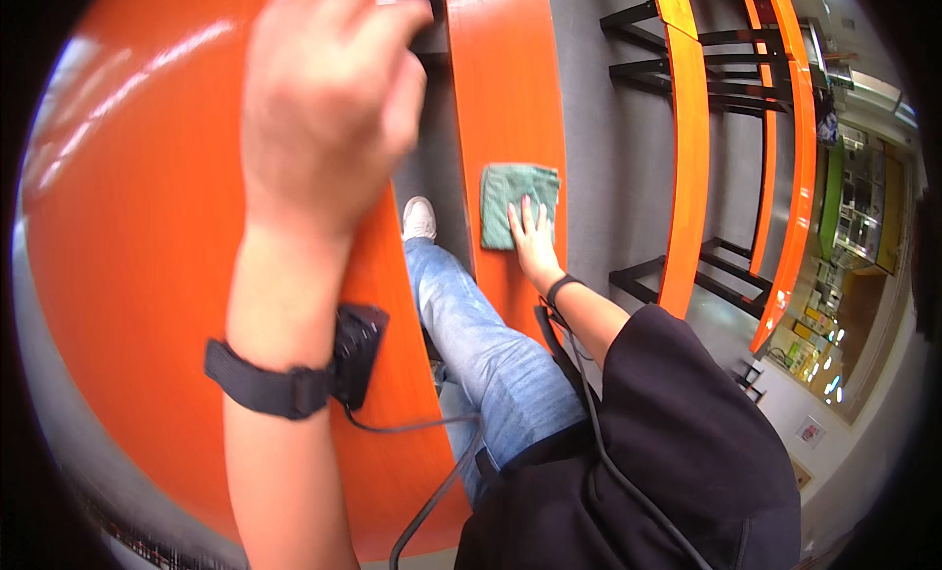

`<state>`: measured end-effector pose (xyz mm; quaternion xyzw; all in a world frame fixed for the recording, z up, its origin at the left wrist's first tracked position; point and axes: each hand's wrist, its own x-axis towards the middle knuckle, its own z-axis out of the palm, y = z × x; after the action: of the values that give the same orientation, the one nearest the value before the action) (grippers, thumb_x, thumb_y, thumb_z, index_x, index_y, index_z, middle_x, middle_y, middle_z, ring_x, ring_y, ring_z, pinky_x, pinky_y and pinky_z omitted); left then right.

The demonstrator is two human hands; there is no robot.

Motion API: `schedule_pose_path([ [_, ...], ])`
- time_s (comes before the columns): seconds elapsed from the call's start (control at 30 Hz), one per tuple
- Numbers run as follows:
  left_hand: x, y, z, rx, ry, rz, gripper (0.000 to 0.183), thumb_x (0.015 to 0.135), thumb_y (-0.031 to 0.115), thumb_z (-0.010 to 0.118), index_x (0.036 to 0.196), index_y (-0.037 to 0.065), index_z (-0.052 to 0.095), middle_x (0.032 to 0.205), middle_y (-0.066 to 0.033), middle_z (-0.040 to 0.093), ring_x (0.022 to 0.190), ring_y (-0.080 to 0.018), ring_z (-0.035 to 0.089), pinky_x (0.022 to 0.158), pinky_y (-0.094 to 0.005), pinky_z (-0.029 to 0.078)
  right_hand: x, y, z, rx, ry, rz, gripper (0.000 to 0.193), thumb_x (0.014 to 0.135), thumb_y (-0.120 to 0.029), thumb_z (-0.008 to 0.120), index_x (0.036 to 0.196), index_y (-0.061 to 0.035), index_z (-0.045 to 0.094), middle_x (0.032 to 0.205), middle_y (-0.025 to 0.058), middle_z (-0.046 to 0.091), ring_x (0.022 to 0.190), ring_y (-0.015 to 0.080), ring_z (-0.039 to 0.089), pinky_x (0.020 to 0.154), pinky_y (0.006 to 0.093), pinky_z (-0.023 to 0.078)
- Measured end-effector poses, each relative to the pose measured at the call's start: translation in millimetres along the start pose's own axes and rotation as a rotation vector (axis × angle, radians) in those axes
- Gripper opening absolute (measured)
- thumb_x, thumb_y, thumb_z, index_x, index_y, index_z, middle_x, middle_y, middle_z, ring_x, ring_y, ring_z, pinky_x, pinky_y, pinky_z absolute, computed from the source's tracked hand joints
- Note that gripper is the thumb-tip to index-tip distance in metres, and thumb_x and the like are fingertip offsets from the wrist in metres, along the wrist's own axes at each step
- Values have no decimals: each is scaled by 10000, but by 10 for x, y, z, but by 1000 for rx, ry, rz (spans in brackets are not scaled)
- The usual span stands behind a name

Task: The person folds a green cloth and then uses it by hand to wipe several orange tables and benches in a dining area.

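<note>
Green square cloth point(518, 204): lies flat on a narrow glossy orange tabletop point(510, 79), centre of frame, its edges roughly square to the tabletop's length. Head view: right hand point(535, 242) nearer, fingers spread flat, grip released, fingertips overlapping the cloth's lower right edge; cloth sits just above the palm. Left hand point(329, 89), upper left, hovers loosely curled over the wide orange tabletop point(147, 227), well apart from the cloth; I cannot tell whether it grasps anything. Jeans-clad leg below.

Glossy orange benches point(687, 158) on black frames point(731, 266) stand in rows over a grey floor point(613, 148); bright shelves point(863, 207) sit far right.
</note>
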<state>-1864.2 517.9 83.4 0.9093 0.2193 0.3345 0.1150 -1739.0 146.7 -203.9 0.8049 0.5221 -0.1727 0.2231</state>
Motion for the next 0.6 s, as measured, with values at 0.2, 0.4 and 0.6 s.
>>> schedule_pose_path([
  [0.2, -1722, 1274, -601, 46, -253, -256, 245, 770, 54, 675, 1011, 72, 714, 1350, -140, 560, 1337, -340, 448, 1140, -539, 267, -1537, -56, 799, 198, -160, -10, 774, 860, 0, 534, 1542, -215, 236, 1616, 177, 102, 1415, 514, 218, 1073, 597, 365],
  [0.4, -2631, 2051, -560, 14, -205, -381, 404, 757, 153, 737, 1150, 85, 679, 1457, -125, 484, 1392, -331, 388, 1156, -540, 232, -2434, 89, 1588, 625, -262, 147, 875, 779, 43, 623, 1528, -271, 297, 1635, 145, 38, 1452, 513, 105, 1136, 594, 263],
  [0.6, -2913, 2069, -271, 222, -242, -337, 555, 747, 146, 683, 1295, 106, 610, 1505, -121, 431, 1414, -302, 365, 1172, -494, 234, -2456, -77, 1827, 730, -342, 295, 897, 748, 89, 584, 1519, -285, 319, 1643, 108, 17, 1467, 487, 81, 1118, 646, 258],
])
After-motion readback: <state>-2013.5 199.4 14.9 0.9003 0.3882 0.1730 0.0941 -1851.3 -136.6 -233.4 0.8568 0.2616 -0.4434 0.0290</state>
